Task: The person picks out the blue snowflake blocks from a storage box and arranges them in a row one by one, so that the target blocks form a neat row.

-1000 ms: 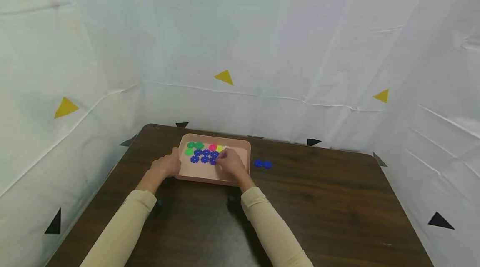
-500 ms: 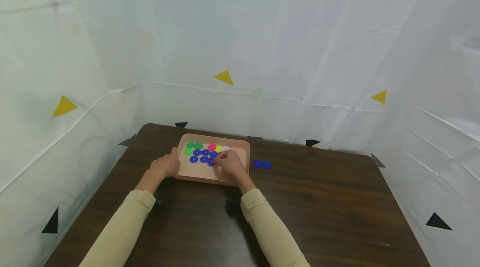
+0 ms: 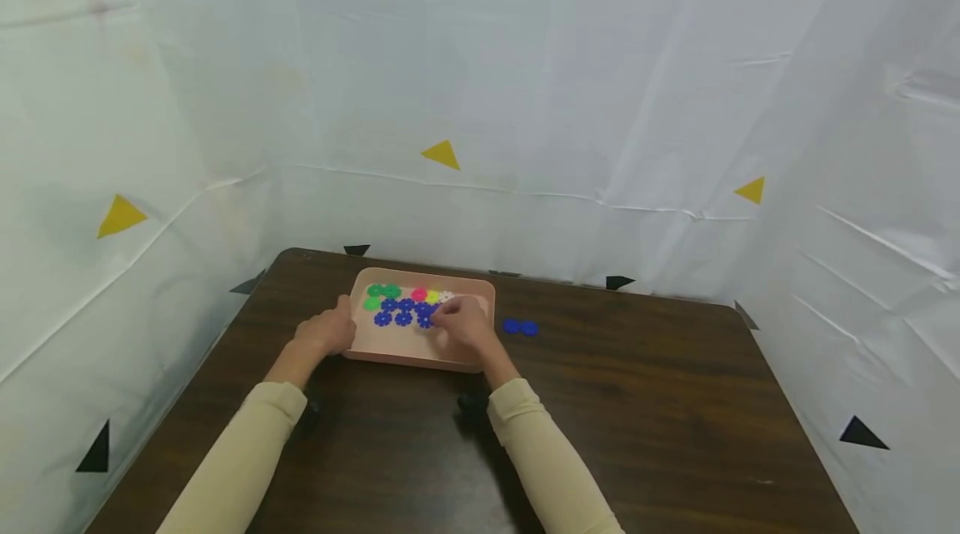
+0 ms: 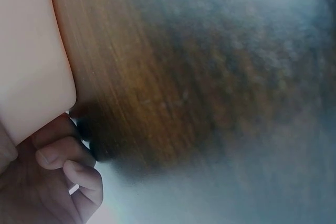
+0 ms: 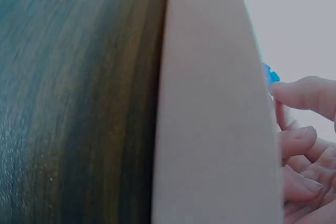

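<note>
A pink tray [image 3: 397,344] holds several flower-shaped plastic discs. At the tray's left end my left hand [image 3: 327,329] grips the rim; the left wrist view shows its fingers [image 4: 68,153] curled beneath the tray corner, thumb at the wall. Over the tray's right half, my right hand [image 3: 465,322] pinches a blue disc [image 5: 271,74] between thumb and fingertip, its other fingers curled behind the tray wall in the right wrist view. Several blue discs [image 3: 403,319] lie left of that hand. Behind them are green discs [image 3: 373,302], a pink disc [image 3: 419,295], a yellow disc [image 3: 432,297] and a white disc [image 3: 447,296].
Two blue discs [image 3: 520,326] lie on the dark wooden table [image 3: 637,401] just right of the tray. White sheeting [image 3: 525,101] with yellow and black triangles surrounds the table at the back and sides.
The head view has shifted slightly. My right hand has moved a little to the right relative to the discs at its left; my left hand stays at the tray's rim.
</note>
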The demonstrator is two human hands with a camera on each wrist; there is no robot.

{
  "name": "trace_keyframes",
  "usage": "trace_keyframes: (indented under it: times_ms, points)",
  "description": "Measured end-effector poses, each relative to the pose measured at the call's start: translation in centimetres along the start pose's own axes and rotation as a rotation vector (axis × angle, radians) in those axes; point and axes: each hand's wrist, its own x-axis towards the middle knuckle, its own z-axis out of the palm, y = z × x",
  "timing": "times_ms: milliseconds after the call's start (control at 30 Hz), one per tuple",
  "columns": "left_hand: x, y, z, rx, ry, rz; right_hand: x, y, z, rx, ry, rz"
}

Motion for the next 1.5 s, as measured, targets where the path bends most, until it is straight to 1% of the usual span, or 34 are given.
trace_keyframes:
  times_ms: [133, 267, 367, 467, 533, 733, 1033, 1133, 1367, 1500]
  points:
    - [0.0, -0.2, 0.1, -0.004, 0.002, 0.006, -0.2, 0.2, -0.6, 0.018, -0.002, -0.013]
    - [0.1, -0.2, -0.1, -0.01, -0.006, 0.009, -0.4, 0.3, -1.4, 0.065, -0.01, -0.031]
    - [0.2, -0.2, -0.3, -0.007, -0.007, 0.006, -0.5, 0.3, -2.0, 0.089, -0.014, -0.061]
    - [0.3, -0.3, -0.5, -0.009, -0.006, 0.008, -0.7, 0.3, -2.7, 0.081, 0.002, -0.094]
    - [0.2, -0.2, -0.6, -0.012, -0.006, 0.004, -0.8, 0.4, -3.0, 0.075, 0.012, -0.098]
    - [0.1, -0.1, -0.6, 0.0, 0.006, -0.005, -1.2, 0.9, -4.0, 0.089, 0.036, -0.065]
    - [0.3, -0.1, -0.3, -0.011, 0.007, -0.008, -1.5, 2.0, -5.6, 0.118, 0.102, -0.021]
    - [0.2, -0.2, -0.4, -0.008, 0.01, -0.002, -1.5, 2.4, -6.1, 0.132, 0.128, -0.028]
    - [-0.1, -0.1, -0.5, -0.007, 0.01, 0.002, -1.9, 2.9, -7.8, 0.165, 0.151, -0.031]
    - [-0.1, 0.0, -0.5, -0.017, 0.005, -0.001, -2.1, 3.6, -8.7, 0.16, 0.173, -0.052]
